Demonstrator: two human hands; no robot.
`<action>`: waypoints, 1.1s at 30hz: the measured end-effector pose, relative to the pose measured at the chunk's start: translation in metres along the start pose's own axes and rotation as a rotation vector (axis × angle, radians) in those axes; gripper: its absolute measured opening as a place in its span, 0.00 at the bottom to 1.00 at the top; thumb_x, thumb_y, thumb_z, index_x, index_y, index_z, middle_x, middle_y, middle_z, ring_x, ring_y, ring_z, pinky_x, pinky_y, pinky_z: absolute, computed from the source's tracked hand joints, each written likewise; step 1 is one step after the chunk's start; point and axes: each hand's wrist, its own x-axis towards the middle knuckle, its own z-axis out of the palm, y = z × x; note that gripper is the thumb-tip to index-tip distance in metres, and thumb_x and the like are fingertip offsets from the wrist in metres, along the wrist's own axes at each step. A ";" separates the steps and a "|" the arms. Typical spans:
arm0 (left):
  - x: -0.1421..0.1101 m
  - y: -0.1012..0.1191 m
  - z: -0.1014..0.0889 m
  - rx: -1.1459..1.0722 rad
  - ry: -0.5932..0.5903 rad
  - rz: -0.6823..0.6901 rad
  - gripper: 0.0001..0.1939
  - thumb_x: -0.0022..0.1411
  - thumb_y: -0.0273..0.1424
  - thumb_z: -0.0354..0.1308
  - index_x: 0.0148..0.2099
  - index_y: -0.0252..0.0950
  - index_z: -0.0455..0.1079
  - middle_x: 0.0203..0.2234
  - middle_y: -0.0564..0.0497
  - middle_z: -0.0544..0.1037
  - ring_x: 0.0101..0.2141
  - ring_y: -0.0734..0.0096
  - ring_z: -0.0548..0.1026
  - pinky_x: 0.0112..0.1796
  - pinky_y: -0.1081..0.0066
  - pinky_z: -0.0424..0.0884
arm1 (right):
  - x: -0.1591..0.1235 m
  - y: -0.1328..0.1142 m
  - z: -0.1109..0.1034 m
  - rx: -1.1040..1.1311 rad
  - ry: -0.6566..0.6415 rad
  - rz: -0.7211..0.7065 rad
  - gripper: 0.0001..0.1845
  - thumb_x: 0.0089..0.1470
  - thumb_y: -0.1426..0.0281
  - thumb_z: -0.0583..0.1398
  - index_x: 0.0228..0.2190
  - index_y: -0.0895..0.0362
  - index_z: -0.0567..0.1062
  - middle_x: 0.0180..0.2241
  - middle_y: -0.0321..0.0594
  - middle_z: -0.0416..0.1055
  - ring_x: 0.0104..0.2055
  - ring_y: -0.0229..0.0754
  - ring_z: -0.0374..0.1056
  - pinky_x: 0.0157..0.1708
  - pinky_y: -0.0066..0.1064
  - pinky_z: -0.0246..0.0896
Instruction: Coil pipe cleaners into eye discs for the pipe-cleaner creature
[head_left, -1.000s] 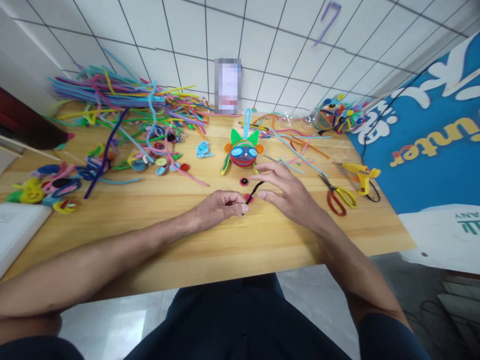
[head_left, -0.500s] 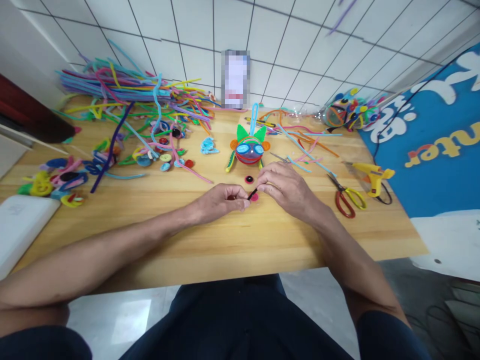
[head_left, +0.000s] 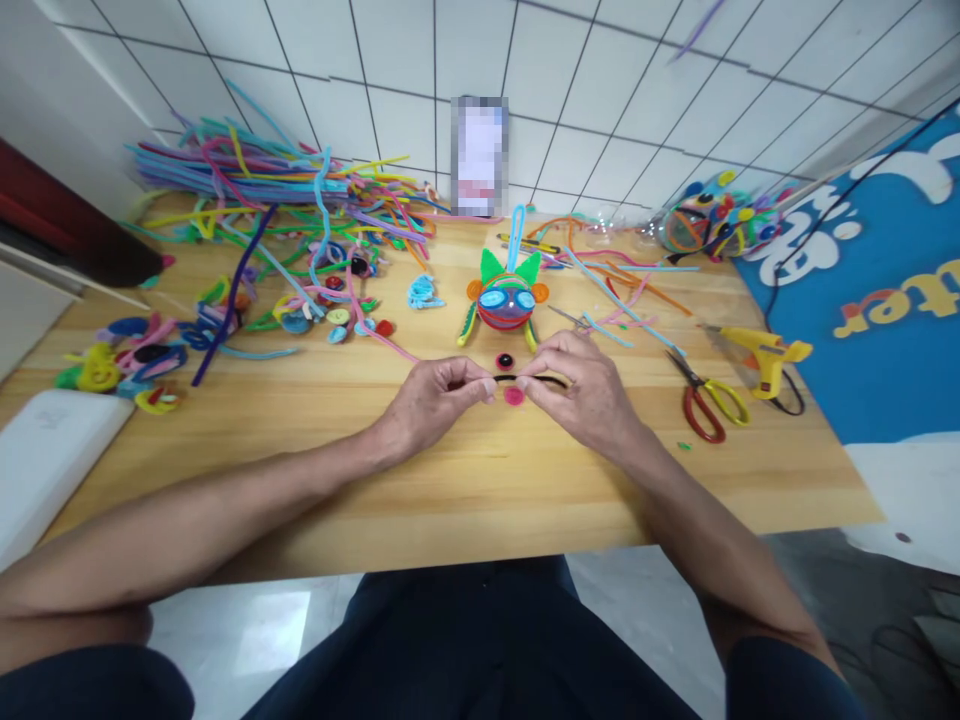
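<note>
A short black pipe cleaner (head_left: 507, 378) stretches nearly level between my two hands above the table. My left hand (head_left: 439, 395) pinches it near its left end. Thumb and fingers of my right hand (head_left: 581, 380) grip it further right, and its tail shows under those fingers. Just below the strip lies a pink coiled disc (head_left: 514, 396). Slightly beyond the strip is a red disc with a black centre (head_left: 505, 361). Behind them stands a colourful pipe-cleaner figure (head_left: 507, 300) with green pointed ears, blue oval eyes and a light blue loop on top.
Scissors (head_left: 709, 400) and a yellow glue gun (head_left: 765, 355) lie at the right. Heaped pipe cleaners (head_left: 240, 170) fill the back left, with coiled pieces (head_left: 142, 355) before them. A phone (head_left: 480, 155) leans on the tiled wall. A white box (head_left: 71, 450) sits at the left edge.
The black pipe cleaner has turned from a slant to nearly level, with more of it showing on the right. My right hand has shifted along it. The whole view has moved slightly.
</note>
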 end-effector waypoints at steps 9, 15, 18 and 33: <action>0.005 0.006 -0.008 -0.053 -0.007 -0.007 0.18 0.67 0.46 0.58 0.38 0.34 0.74 0.25 0.54 0.72 0.23 0.78 0.60 0.25 0.74 0.58 | -0.001 -0.004 0.004 0.098 0.025 0.104 0.08 0.58 0.75 0.62 0.27 0.54 0.76 0.28 0.36 0.73 0.33 0.41 0.70 0.37 0.35 0.63; 0.012 0.009 -0.014 0.062 -0.166 -0.003 0.16 0.62 0.44 0.61 0.35 0.34 0.71 0.23 0.57 0.67 0.25 0.76 0.60 0.28 0.74 0.57 | -0.002 0.004 0.001 -0.004 0.025 -0.005 0.07 0.60 0.74 0.61 0.31 0.53 0.78 0.33 0.40 0.77 0.38 0.45 0.71 0.41 0.38 0.64; 0.012 0.006 -0.013 0.064 -0.189 -0.012 0.16 0.62 0.43 0.60 0.35 0.34 0.70 0.22 0.57 0.66 0.25 0.76 0.60 0.28 0.74 0.57 | -0.002 0.002 0.003 -0.005 0.016 -0.024 0.06 0.61 0.73 0.62 0.32 0.54 0.78 0.34 0.41 0.77 0.38 0.45 0.71 0.41 0.38 0.64; 0.002 -0.004 -0.003 0.152 0.059 0.080 0.14 0.63 0.38 0.59 0.33 0.32 0.78 0.24 0.52 0.77 0.26 0.74 0.69 0.29 0.73 0.63 | -0.003 -0.007 0.019 0.158 0.000 0.226 0.07 0.54 0.75 0.63 0.25 0.54 0.75 0.25 0.34 0.73 0.29 0.38 0.67 0.33 0.31 0.60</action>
